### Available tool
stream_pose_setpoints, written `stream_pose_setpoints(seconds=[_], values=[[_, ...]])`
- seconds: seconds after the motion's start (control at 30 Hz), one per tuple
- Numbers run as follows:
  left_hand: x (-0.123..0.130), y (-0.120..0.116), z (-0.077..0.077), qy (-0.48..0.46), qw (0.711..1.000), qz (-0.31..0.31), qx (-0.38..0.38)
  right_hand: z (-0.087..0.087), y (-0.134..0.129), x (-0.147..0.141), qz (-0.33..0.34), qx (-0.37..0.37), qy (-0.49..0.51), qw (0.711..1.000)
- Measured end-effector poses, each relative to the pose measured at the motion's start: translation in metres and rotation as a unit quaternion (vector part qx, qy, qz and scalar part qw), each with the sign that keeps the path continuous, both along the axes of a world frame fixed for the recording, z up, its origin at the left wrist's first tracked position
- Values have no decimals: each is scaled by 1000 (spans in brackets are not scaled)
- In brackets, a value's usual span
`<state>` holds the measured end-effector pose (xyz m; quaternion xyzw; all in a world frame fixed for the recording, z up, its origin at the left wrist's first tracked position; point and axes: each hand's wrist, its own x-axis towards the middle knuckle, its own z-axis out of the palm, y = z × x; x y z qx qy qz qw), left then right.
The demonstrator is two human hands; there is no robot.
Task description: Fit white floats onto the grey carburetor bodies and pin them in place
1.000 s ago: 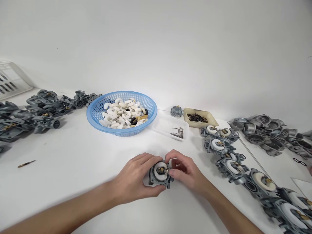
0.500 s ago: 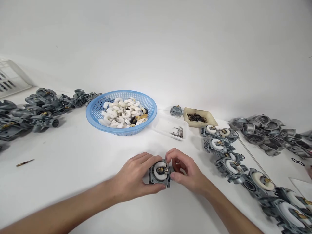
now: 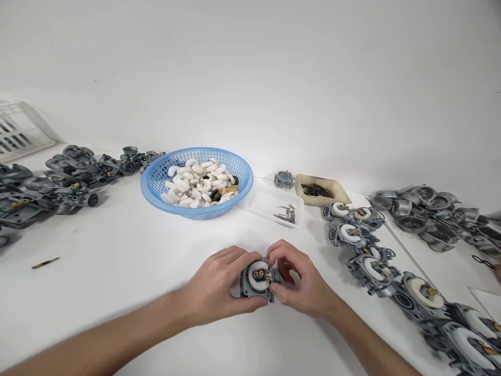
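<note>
Left hand cupped with fingers curled, right hand pinching, both forearms angled inward

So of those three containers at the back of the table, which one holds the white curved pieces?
The round blue basket, the leftmost one. The clear tray beside it holds small metal bits, and the beige tray holds dark rings.

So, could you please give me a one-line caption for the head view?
Both hands, left hand and right hand, grip a small metal carburetor on a white table.
</note>
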<state>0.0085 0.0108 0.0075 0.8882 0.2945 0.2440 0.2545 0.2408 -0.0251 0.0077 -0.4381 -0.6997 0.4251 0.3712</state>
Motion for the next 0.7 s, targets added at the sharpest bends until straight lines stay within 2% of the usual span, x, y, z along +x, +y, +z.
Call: stream_pose_setpoints(seconds=[0.7], values=[[-1, 0, -1, 6, 1000, 0, 15, -3, -1, -2, -5, 24, 4, 1000]])
